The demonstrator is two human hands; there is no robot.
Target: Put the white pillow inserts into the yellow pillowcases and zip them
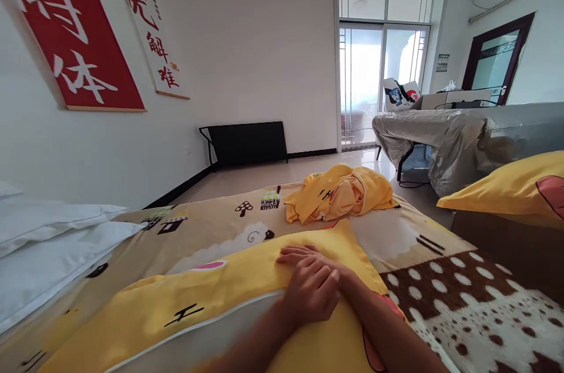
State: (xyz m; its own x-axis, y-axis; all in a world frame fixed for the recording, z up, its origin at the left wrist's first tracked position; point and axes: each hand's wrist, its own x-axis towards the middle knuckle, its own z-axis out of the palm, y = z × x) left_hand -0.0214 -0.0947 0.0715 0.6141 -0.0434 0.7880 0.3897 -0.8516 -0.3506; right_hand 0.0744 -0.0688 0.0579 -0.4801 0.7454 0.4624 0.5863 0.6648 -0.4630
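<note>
A yellow pillowcase (pixel 247 270) with printed cartoon marks lies in front of me on the bed. Along its near side a pale edge borders a grey-white area (pixel 224 335), perhaps the pillow inside. My left hand (pixel 312 291) is closed in a fist at the right end of that edge; whatever its fingers hold is hidden. Just beyond it, my right hand (pixel 297 254) lies on the yellow cloth with fingers stretched out, partly covered by the left hand. The two hands overlap in view.
A crumpled yellow cloth (pixel 343 194) rests on the patterned bedsheet (pixel 207 244). White pillows (pixel 66 238) are at left, another yellow pillow (pixel 511 188) at right. Beyond the bed are a folded black frame (pixel 251 144) and a plastic-covered table (pixel 453 126).
</note>
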